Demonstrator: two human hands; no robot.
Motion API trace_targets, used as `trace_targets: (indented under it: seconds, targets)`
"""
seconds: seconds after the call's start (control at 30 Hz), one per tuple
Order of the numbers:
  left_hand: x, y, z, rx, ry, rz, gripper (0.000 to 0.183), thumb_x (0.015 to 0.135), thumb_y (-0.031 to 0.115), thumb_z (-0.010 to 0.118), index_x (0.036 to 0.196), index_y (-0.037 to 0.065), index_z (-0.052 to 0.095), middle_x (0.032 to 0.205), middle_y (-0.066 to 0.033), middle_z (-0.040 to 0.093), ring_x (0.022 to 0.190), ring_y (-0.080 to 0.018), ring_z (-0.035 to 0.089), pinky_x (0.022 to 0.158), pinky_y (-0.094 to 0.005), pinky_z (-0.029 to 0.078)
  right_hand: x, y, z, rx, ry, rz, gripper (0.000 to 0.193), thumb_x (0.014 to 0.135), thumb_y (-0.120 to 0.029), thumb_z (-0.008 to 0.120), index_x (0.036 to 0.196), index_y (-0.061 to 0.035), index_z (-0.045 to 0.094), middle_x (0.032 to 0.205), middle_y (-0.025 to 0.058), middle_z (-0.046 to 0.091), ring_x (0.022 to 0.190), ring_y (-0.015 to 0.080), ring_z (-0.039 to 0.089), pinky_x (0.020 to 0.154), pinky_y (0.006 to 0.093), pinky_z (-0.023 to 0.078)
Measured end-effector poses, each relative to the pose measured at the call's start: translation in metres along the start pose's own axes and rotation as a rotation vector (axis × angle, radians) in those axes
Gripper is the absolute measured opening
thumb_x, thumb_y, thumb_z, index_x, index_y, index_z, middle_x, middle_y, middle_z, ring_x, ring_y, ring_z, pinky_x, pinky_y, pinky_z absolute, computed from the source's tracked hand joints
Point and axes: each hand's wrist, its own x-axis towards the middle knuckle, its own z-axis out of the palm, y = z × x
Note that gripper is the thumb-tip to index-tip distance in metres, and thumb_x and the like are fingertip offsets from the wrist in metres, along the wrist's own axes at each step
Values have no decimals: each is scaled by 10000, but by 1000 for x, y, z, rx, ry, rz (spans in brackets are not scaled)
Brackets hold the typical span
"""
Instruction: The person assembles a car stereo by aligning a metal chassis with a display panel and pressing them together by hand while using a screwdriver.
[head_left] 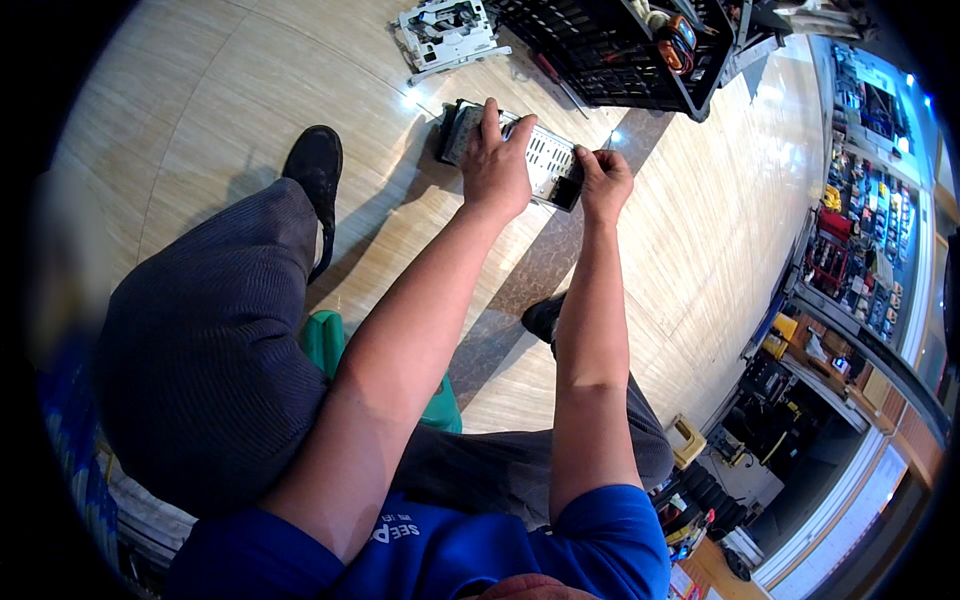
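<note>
A flat metal box (551, 158) with a slotted silver panel and dark ends is held low over the tiled floor, in front of my feet. My left hand (497, 170) lies across its left part, with the fingers spread over the upper face and gripping it. At the right end, my right hand (604, 182) pinches the corner between thumb and fingers. What the right fingertips hold besides the box edge is too small to make out. Just beyond the box lies a white metal frame (447, 40) with cut-outs.
A black plastic crate (610, 65) stands at the far side, with an orange and black tool (678, 42) among its contents. Below my legs is a green stool (325, 342). Shelves of goods (870, 230) line the right side. My shoe (315, 170) rests left of the box.
</note>
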Motion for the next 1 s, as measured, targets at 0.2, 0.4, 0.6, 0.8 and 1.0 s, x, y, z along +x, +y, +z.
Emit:
trace_targets:
  seconds: [0.2, 0.4, 0.6, 0.8, 1.0]
  targets:
    - [0, 3, 1, 5, -3, -5, 587, 817, 58, 604, 1355, 255, 473, 1533, -163, 185, 1337, -429, 323, 1024, -547, 355, 1, 3, 0, 46, 11, -29, 210, 763, -124, 804, 709, -1, 643, 612, 14, 605, 551, 73, 505, 518, 251, 434]
    - [0, 5, -2, 18, -18, -12, 610, 801, 46, 619, 1354, 255, 470, 1533, -160, 180, 1341, -420, 316, 1026, -545, 354, -1, 2, -1, 50, -19, -24, 187, 788, -96, 791, 734, -14, 633, 649, -21, 597, 579, 49, 499, 535, 211, 417]
    - [-1, 4, -2, 26, -11, -10, 629, 784, 38, 630, 1353, 250, 465, 1524, -167, 197, 1331, -427, 331, 1029, -537, 358, -1, -2, 0, -13, -11, -8, 196, 780, -96, 800, 730, -12, 630, 642, -19, 595, 575, 51, 497, 531, 211, 416]
    - [-1, 4, -3, 22, -3, 1, 622, 782, 38, 630, 1346, 246, 473, 1516, -171, 213, 1319, -432, 347, 1030, -523, 365, 0, 7, 1, 38, -9, -11, 244, 737, -157, 826, 726, 11, 650, 663, 43, 619, 590, 109, 550, 563, 265, 462]
    - [0, 7, -6, 34, -30, -31, 660, 768, 32, 670, 1360, 242, 465, 1527, -174, 198, 1349, -412, 313, 1073, -481, 330, 0, 18, 4, -64, 65, -90, 241, 723, -175, 830, 739, 1, 667, 722, 106, 624, 644, 189, 592, 620, 316, 485]
